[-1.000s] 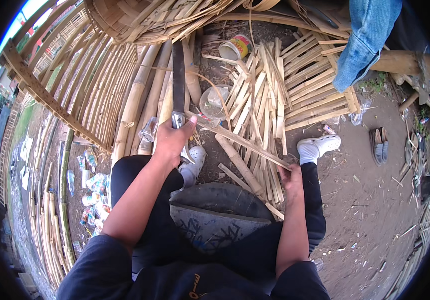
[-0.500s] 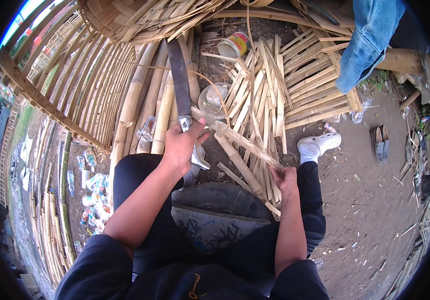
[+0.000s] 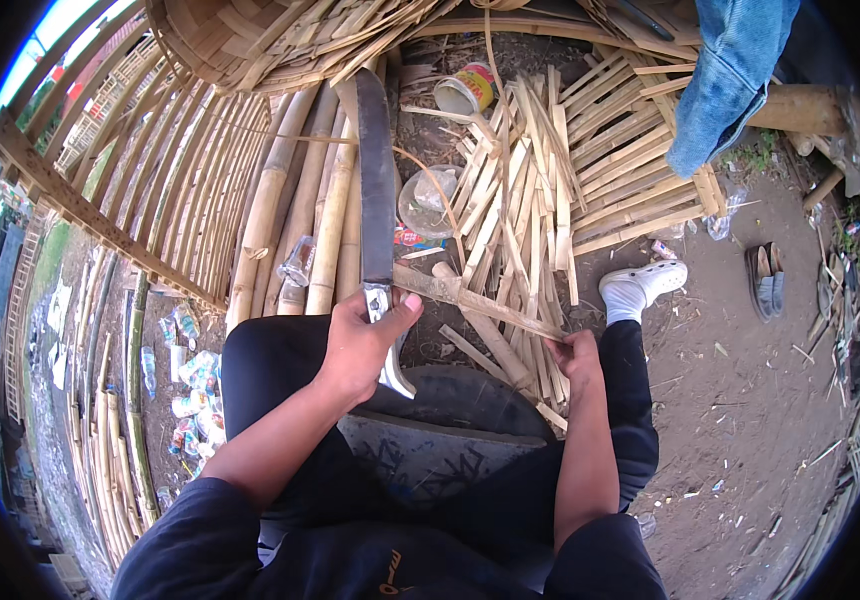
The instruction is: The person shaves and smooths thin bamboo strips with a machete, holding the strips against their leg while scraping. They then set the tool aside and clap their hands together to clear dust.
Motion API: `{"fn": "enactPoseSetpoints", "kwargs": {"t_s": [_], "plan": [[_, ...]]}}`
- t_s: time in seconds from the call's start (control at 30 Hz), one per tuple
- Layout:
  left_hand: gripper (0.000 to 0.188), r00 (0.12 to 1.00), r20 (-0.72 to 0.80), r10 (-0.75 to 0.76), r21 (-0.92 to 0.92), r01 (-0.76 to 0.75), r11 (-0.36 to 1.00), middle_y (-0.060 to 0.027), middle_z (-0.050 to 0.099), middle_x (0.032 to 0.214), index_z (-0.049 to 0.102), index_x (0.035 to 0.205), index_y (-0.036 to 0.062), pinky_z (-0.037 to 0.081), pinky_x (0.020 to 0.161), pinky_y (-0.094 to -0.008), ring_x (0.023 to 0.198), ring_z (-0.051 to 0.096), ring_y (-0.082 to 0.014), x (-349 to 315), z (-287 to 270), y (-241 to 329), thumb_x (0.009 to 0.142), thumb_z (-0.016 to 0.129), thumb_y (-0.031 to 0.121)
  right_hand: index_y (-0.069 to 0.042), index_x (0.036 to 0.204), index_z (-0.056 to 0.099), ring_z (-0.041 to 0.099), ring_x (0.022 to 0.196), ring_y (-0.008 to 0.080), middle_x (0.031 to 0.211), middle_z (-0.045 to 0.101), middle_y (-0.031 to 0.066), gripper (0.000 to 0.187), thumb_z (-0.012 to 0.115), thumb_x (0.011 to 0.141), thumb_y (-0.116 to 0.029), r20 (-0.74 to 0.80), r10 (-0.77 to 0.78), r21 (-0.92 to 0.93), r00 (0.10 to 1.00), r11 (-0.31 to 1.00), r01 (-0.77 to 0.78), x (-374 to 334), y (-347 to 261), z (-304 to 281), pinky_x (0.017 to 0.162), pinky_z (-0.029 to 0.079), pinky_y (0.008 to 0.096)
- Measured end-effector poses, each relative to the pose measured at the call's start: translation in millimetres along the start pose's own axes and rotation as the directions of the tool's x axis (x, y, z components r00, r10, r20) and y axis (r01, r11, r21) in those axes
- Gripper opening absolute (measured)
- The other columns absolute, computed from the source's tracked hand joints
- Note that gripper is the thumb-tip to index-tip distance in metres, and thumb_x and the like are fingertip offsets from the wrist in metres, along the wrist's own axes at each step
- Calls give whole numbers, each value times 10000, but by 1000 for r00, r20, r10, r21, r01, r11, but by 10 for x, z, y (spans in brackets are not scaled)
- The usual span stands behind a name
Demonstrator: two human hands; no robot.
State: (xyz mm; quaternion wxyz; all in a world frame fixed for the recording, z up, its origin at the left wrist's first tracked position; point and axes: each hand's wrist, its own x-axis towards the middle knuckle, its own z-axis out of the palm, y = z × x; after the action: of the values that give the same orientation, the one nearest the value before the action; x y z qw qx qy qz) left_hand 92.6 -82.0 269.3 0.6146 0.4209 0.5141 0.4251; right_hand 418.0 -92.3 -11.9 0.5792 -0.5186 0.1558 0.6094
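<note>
A bamboo strip (image 3: 505,314) is slanting across the near side of the pile of split strips (image 3: 530,205), its left end sitting farther out than its right. The left hand (image 3: 362,350), to the near left of the pile, is closing around the handle of a long knife (image 3: 377,190), its thumb stretching toward the strip's left end. The right hand (image 3: 578,358), at the pile's near right, is pinching the strip's other end between thumb and fingers.

Over the last second the knife and the strip's left end have been coming in toward the body, while the right hand has been staying at nearly the same spot. The strip is therefore lying flatter, with its left end resting beside the base of the blade; whether the edge is touching it, I cannot tell. The work seems to be at the stage of lining up strip and blade; no cut is showing.

Left of the pile, long bamboo poles (image 3: 268,210) are lying side by side. A slatted panel (image 3: 625,165) is spreading to its right, a tub (image 3: 465,88) is lying beyond it, and a dark curved block (image 3: 440,455) is sitting on its near side.
</note>
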Motion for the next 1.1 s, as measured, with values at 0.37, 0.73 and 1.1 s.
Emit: {"fn": "enactPoseSetpoints", "kwargs": {"t_s": [0.37, 0.73, 1.1], "plan": [[440, 994, 51, 95, 114, -100, 988, 4, 593, 956, 531, 1315, -16, 423, 788, -233, 883, 532, -69, -103, -208, -41, 895, 657, 19, 99, 1039, 425, 615, 963, 404, 1063, 506, 240, 279, 419, 767, 39, -69, 42, -114, 997, 992, -50, 23, 133, 93, 844, 607, 503], [244, 858, 61, 509, 615, -434, 658, -64, 664, 852, 666, 1057, 9, 482, 693, -275, 750, 619, -116, -166, -161, 48, 822, 716, 50, 94, 975, 489, 622, 948, 364, 1015, 553, 233, 134, 488, 853, 38, 44, 95, -266, 995, 961, -80, 20, 253, 99, 835, 619, 410], [163, 658, 89, 748, 697, -578, 425, -123, 696, 895, 680, 950, 17, 515, 761, -336, 838, 693, -264, 29, 7, 117, 789, 700, 20, 47, 1049, 653, 610, 689, 120, 828, 647, 85, 288, 663, 916, -208, 390, -268, -771, 881, 429, 471, -1127, 155, 948, 552, 472, 273]]}}
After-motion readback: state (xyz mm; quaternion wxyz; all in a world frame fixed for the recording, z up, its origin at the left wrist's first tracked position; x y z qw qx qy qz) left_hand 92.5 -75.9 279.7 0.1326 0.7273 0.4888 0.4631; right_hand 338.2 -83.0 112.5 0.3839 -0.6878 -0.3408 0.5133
